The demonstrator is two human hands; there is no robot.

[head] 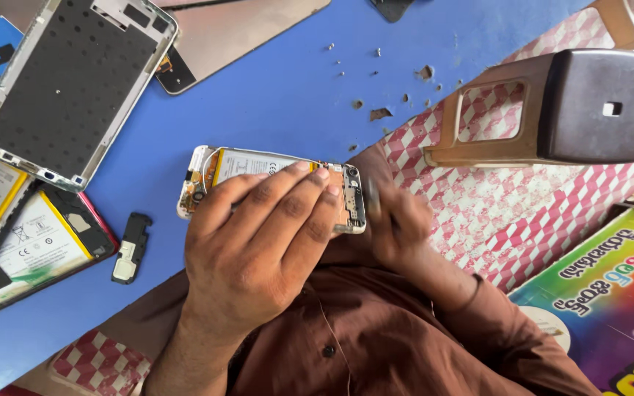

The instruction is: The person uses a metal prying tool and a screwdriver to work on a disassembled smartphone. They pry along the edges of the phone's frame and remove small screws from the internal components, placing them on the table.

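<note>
My left hand (pixel 258 242) grips an opened phone (pixel 218 165) with its back cover off, and my fingers lie across its white and yellow battery. The phone is held above the blue table (pixel 273 95), with its bare circuit-board end (pixel 351 198) pointing right. My right hand (pixel 401 220) is blurred and sits right at that end, fingers curled. A thin dark thing shows at its fingertips, too blurred to identify. Brown sleeves and my shirt (pixel 361 337) fill the lower middle.
A larger opened device frame (pixel 71 88) lies top left. Two more opened phones with batteries (pixel 34 242) sit at the left edge, a small black part (pixel 132 248) beside them. Brown crumbs (pixel 379 114) dot the table. A brown plastic stool (pixel 552 110) and a colourful box (pixel 610 293) stand on the right.
</note>
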